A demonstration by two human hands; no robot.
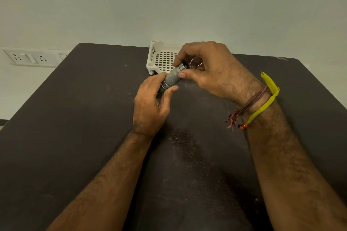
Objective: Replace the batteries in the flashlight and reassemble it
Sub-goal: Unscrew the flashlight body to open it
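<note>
A small grey knurled flashlight (pixel 171 78) is held tilted above the dark table, its lower end toward me at the left. My left hand (pixel 151 105) grips the lower end, fingers and thumb curled round the barrel. My right hand (pixel 208 69) pinches the upper end, where a shiny metal ring or cap shows between thumb and fingers. What lies inside that end is hidden by my fingers. No loose batteries are visible.
A white perforated plastic basket (pixel 159 58) stands at the table's far edge, just behind my hands, partly hidden by my right hand. The dark scuffed table (pixel 93 118) meets a pale wall. Wall sockets (pixel 30 59) sit at the far left.
</note>
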